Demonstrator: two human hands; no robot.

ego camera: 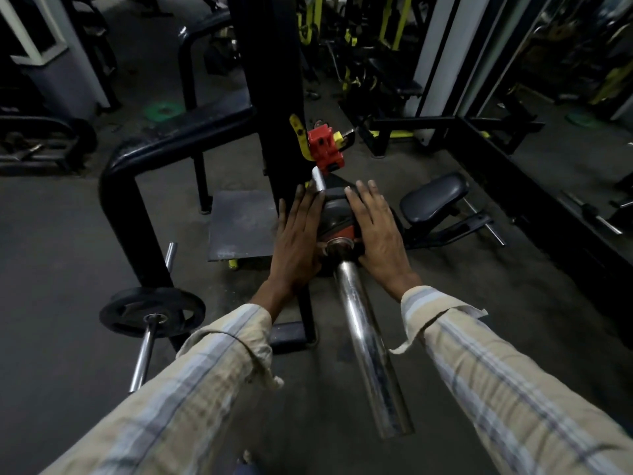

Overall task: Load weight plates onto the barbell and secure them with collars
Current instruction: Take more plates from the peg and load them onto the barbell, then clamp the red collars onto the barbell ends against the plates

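My left hand and right hand lay flat and open on either side of the plate — gripping nothing, just pressing — the plate sitting on the barbell, whose long shaft ran straight back toward me.

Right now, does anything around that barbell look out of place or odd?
Nothing looks damaged or spilled. Both hands, left and right, press flat against a weight plate on the barbell sleeve. No collar sits behind it yet. A green plate lies loose on the floor, far left.
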